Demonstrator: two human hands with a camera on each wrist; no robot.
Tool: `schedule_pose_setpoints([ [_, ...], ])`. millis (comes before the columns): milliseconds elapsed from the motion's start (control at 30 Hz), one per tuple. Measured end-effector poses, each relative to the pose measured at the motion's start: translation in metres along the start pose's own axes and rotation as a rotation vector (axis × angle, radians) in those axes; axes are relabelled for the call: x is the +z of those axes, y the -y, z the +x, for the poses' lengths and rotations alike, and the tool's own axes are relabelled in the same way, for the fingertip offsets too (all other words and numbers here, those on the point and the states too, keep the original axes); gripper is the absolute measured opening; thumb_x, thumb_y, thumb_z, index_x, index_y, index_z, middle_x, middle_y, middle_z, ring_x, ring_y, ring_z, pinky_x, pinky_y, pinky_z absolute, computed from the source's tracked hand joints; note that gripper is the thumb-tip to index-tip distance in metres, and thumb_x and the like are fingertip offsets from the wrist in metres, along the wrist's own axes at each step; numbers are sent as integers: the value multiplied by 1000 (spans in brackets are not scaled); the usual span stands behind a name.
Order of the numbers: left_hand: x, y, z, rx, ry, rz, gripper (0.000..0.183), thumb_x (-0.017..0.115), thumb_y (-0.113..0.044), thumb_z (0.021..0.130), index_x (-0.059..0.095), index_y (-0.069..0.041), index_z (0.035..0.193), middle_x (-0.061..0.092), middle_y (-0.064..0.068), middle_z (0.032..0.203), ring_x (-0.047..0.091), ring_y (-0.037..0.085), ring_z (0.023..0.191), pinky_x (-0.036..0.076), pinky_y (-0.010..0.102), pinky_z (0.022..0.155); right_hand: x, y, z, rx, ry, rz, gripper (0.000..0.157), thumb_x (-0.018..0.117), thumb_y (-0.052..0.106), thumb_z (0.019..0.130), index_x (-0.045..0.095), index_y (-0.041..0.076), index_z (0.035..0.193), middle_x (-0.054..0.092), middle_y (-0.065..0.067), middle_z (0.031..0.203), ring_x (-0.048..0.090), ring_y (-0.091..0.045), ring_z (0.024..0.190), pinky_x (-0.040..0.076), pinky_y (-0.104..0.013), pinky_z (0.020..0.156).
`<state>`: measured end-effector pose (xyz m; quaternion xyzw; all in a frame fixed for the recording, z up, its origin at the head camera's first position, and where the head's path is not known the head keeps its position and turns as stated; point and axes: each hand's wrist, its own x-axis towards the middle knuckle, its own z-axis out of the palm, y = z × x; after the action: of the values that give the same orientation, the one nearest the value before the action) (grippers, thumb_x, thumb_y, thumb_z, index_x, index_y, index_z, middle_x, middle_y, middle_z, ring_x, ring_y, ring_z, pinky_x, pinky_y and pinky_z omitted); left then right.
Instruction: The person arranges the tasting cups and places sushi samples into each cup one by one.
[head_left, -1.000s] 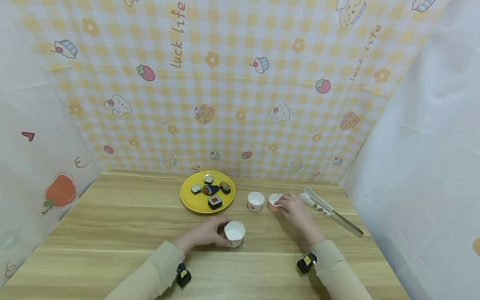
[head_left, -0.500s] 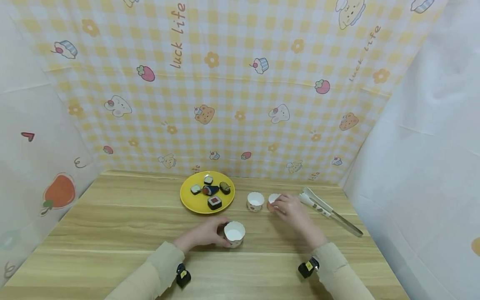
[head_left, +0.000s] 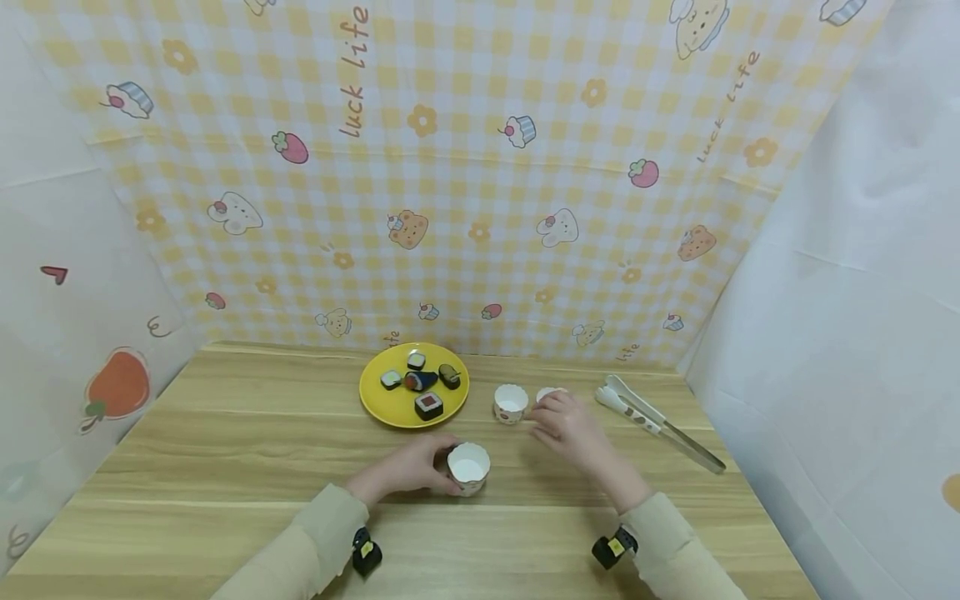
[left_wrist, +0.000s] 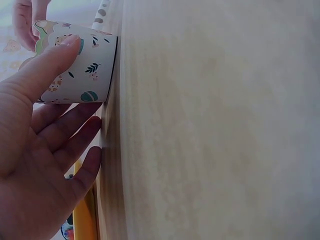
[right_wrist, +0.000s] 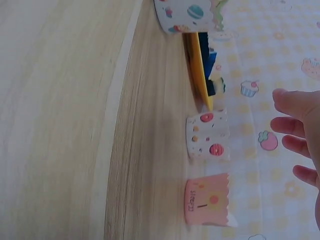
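My left hand [head_left: 408, 465] grips a white paper baking cup [head_left: 468, 468] that stands on the table. In the left wrist view, the thumb lies on its leaf-patterned side [left_wrist: 92, 70], with fingers behind and below. A pink paper baking cup [right_wrist: 207, 200] stands farther back; beside it is another white one [head_left: 512, 403] with red and orange prints. My right hand [head_left: 573, 429] hovers near these two and partly hides the pink cup in the head view. Its fingers [right_wrist: 290, 125] are spread apart and hold nothing.
A yellow plate [head_left: 375, 407] with several toy sushi pieces sits at the back, left of the cups. Tongs [head_left: 662, 425] with white tips lie at the right. A checked cloth [head_left: 480, 183] hangs behind the wooden table [head_left: 247, 442].
My right hand has come away from the pink cup and shifted left and slightly nearer, its fingers loosening. My left hand and its cup stay in place.
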<state>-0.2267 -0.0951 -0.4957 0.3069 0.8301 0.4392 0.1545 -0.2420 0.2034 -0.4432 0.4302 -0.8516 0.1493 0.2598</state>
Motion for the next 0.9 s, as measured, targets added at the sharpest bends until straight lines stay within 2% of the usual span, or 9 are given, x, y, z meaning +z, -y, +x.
schedule_pose_setpoints([
  [133,0,0,0,0,0,-5,62,85,-30,72,59,-13,126,60,-11,115,54,12,109,42,37,99,-1,10,4,-46,-3,13,20,80,14,76,73,8,94,68,-2,93,59,-24,95,47,-44,89],
  [333,0,0,0,4,-2,-2,62,86,-30,72,59,-13,125,60,-11,114,54,11,108,42,36,98,-2,26,6,-61,38,67,23,80,11,75,73,8,97,67,-2,97,58,-24,97,47,-44,89],
  [533,0,1,0,1,0,-6,62,85,-31,72,59,-14,125,60,-11,115,54,11,109,42,36,99,2,34,7,-110,79,61,23,80,14,76,72,10,98,67,-1,98,58,-23,99,47,-42,88],
  [767,0,2,0,7,-1,-7,60,85,-32,72,60,-15,124,60,-12,114,54,11,108,42,36,98,7,45,5,-138,127,58,28,78,19,78,72,11,105,67,-1,105,57,-24,104,45,-52,94],
  [900,1,2,0,16,1,-14,60,85,-31,73,59,-16,125,60,-12,115,54,10,108,42,37,99,12,50,4,-156,143,72,33,76,27,81,71,12,109,67,-1,107,57,-21,106,45,-43,97],
])
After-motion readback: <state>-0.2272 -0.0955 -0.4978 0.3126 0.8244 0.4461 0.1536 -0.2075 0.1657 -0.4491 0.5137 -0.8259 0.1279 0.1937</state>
